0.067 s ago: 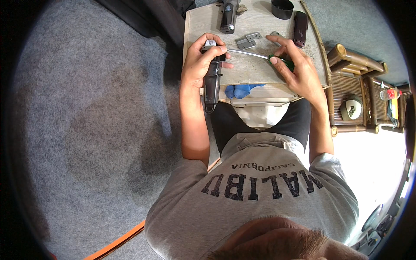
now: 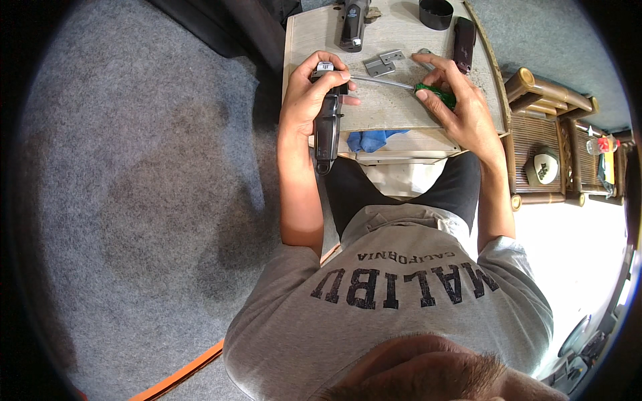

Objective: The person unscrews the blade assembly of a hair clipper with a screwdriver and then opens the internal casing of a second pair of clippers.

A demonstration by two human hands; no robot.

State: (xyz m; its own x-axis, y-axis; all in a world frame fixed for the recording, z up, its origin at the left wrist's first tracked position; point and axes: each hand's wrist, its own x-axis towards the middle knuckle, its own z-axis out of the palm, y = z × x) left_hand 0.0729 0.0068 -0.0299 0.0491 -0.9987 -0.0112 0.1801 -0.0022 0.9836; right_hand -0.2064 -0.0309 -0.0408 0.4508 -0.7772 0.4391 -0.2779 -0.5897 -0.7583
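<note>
My left hand [image 2: 299, 107] is closed round a long black plastic device [image 2: 326, 137], its thumb and fingers at the upper end, where a light-coloured piece [image 2: 325, 66] shows. A screwdriver [image 2: 435, 95] with a green handle is held between the thumb and fingers of my right hand [image 2: 471, 120]. Its thin metal shaft runs left to the device's upper end. The tip is hidden behind my left thumb. Beyond the shaft, grey metal plates [image 2: 383, 64] with holes lie on the small wooden table [image 2: 374, 117].
Toward the table's far edge are a black handheld device [image 2: 354, 27], a round black cup-like part [image 2: 435, 15] and a dark maroon casing [image 2: 464, 43]. A blue cloth [image 2: 369, 140] lies beneath the tabletop. Bamboo furniture [image 2: 535, 150] stands at the right, with a cap [image 2: 543, 167] on it.
The green handle has turned slightly in my right fingers, and more of it shows now. My left hand and the black device stay in place.
</note>
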